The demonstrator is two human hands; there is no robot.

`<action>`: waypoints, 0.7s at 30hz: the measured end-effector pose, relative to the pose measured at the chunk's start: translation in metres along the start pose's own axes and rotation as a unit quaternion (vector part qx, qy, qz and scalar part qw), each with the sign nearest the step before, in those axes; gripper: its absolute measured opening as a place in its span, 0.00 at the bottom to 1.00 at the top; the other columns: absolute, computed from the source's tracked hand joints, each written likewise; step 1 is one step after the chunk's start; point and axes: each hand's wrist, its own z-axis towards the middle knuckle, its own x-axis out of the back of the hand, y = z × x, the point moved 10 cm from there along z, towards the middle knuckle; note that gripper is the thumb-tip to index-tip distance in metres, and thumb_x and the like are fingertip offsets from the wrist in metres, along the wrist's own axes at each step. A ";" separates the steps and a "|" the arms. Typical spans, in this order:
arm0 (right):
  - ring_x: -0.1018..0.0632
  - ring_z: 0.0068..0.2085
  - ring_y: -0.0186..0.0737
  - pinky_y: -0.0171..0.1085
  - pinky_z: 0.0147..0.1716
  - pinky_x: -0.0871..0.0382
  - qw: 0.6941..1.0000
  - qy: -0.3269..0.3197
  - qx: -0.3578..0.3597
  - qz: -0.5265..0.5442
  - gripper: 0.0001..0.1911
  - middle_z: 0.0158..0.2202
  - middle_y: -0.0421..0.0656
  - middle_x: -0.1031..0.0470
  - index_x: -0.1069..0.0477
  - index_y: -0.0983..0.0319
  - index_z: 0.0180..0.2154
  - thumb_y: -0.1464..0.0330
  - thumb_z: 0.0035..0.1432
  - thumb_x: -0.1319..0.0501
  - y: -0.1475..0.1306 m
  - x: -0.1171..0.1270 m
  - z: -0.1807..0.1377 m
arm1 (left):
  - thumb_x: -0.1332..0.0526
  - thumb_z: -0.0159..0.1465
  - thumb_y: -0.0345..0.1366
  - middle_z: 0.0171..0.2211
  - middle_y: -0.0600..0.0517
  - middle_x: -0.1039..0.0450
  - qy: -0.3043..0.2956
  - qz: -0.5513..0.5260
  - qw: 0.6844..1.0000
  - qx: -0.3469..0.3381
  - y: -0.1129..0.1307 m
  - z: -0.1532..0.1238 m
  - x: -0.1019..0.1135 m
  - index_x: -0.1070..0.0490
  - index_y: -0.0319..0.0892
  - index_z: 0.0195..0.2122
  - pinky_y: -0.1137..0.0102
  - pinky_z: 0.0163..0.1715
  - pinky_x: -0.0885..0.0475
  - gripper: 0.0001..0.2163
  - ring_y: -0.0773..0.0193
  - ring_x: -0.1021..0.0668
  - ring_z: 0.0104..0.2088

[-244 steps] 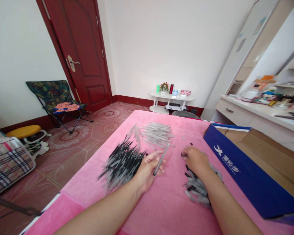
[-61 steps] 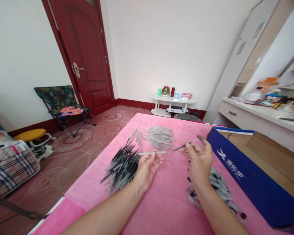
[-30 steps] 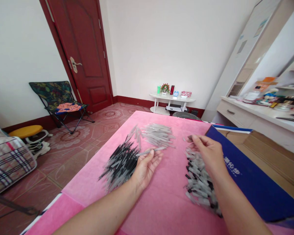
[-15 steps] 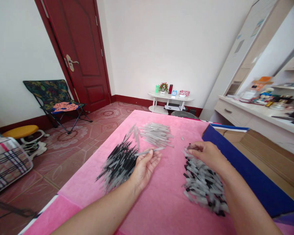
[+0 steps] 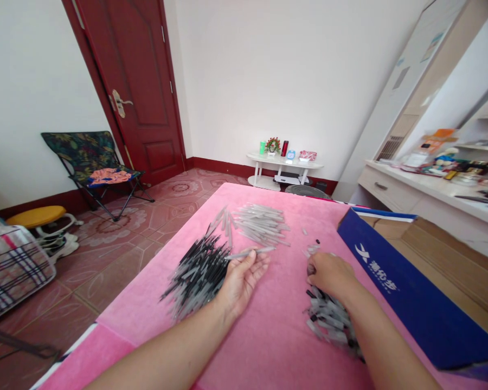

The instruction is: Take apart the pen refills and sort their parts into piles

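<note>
My left hand [image 5: 241, 277] lies palm up on the pink cloth [image 5: 268, 336] and pinches a clear grey pen barrel [image 5: 252, 252] between thumb and fingertips. To its left spreads a heap of black refills [image 5: 197, 272]. A pile of clear barrels [image 5: 260, 222] lies further back. My right hand [image 5: 329, 274] rests knuckles up with fingers curled down on the near end of a pile of grey and black pen pieces [image 5: 329, 319]. What those fingers hold is hidden.
An open blue cardboard box [image 5: 406, 281] lies along the right side of the cloth. Beyond the table stand a small white side table [image 5: 284, 162], a folding chair [image 5: 93, 162], a yellow stool [image 5: 36, 216] and a red door [image 5: 134, 81]. A white dresser [image 5: 431, 195] is at right.
My right hand has dropped from the far end of the pen-piece pile towards me and now covers its near part. My left hand still holds the barrel in the same place.
</note>
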 end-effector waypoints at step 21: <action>0.29 0.25 0.33 0.33 0.25 0.34 0.778 -0.003 0.124 0.616 0.12 0.26 0.41 0.28 0.30 0.64 0.30 0.64 0.41 0.38 -0.050 0.025 -0.007 | 0.39 0.55 0.32 0.30 0.46 0.25 -0.026 0.038 0.999 -0.012 0.000 -0.003 -0.006 0.30 0.34 0.33 0.70 0.35 0.29 0.07 0.64 0.23 0.31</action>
